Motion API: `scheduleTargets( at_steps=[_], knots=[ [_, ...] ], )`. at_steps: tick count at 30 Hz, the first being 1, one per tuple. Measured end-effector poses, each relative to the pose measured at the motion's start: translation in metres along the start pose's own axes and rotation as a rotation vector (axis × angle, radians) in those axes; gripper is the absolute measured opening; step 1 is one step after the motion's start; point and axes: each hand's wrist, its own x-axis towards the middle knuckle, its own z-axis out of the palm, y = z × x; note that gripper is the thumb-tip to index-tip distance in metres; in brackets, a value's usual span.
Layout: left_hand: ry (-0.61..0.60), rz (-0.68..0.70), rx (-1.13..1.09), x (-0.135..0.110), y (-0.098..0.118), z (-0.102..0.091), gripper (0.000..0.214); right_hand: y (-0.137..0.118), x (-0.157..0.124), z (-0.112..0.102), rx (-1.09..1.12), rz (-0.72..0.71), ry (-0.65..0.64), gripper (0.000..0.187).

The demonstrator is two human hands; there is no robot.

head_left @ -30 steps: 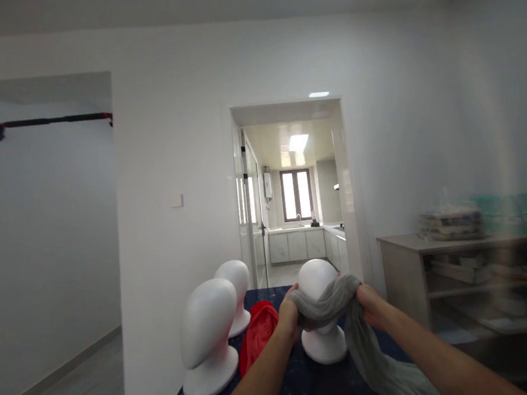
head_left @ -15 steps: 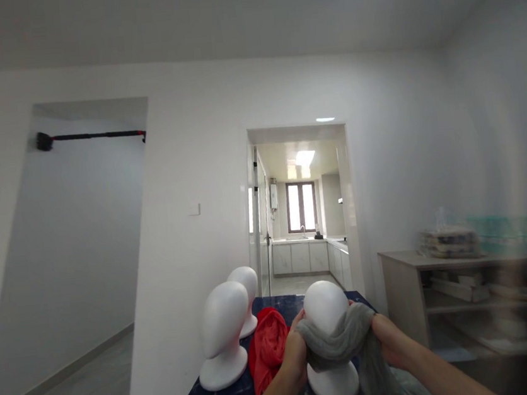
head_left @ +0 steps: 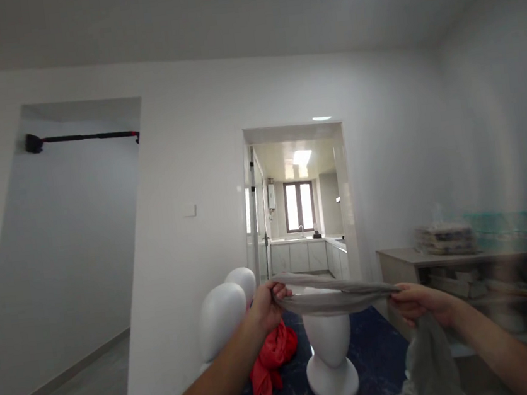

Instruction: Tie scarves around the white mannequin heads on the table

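Note:
A grey scarf [head_left: 337, 303] is stretched level between my two hands, around the top of a white mannequin head [head_left: 330, 339]. My left hand [head_left: 270, 304] has its fingers closed on the scarf's left end of the loop. On the other side my right hand [head_left: 415, 300] pinches the scarf, and a loose length of it hangs below that hand. The mannequin head stands upright, its upper part mostly covered by the cloth. Under my left forearm a red scarf [head_left: 269, 355] lies bunched up.
Two more white mannequin heads, a near one [head_left: 222, 316] and a far one [head_left: 242, 279], stand at the left of the dark blue table [head_left: 371, 350]. A wooden shelf unit [head_left: 398, 258] is at the right. A doorway leads to a kitchen behind.
Both hands have moved apart and up from beside the mannequin head. The grey scarf, earlier draped in a slack curve across the head's front, is now pulled taut higher up.

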Motion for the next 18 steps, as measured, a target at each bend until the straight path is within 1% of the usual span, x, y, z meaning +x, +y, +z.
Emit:
scheduleTargets(
  at_steps=[1,2,4,6,8,11,13,15,17,18],
  knots=[
    [-0.030,0.011,0.010,0.003,0.007,0.003,0.003,-0.002,0.002,-0.007,-0.005,-0.016,-0.006,0.032],
    [-0.054,0.026,0.031,0.007,0.013,0.005,0.006,-0.003,0.006,-0.013,-0.004,-0.037,0.008,0.035],
    [-0.080,0.065,0.098,0.018,0.023,0.007,0.021,-0.004,0.019,-0.024,0.011,-0.084,0.048,0.040],
    [-0.078,0.126,0.202,0.033,0.029,0.006,0.028,-0.006,0.034,-0.030,0.057,-0.141,0.092,0.041],
    [-0.062,0.187,0.353,0.051,0.035,0.002,0.030,-0.007,0.052,-0.032,0.124,-0.212,0.142,0.040],
    [-0.024,0.235,0.675,0.080,0.038,-0.009,0.036,-0.008,0.081,-0.031,0.209,-0.282,0.196,0.035],
    [0.011,0.242,0.915,0.096,0.035,-0.019,0.044,-0.006,0.102,-0.029,0.239,-0.269,0.209,0.032],
    [0.038,0.232,1.149,0.107,0.027,-0.029,0.038,0.000,0.124,-0.026,0.265,-0.217,0.226,0.029],
    [0.038,0.196,1.372,0.113,0.014,-0.037,0.030,0.011,0.146,-0.023,0.280,-0.121,0.247,0.027],
    [0.026,0.169,1.483,0.115,0.006,-0.041,0.032,0.019,0.155,-0.021,0.282,-0.063,0.258,0.026]
  ],
)
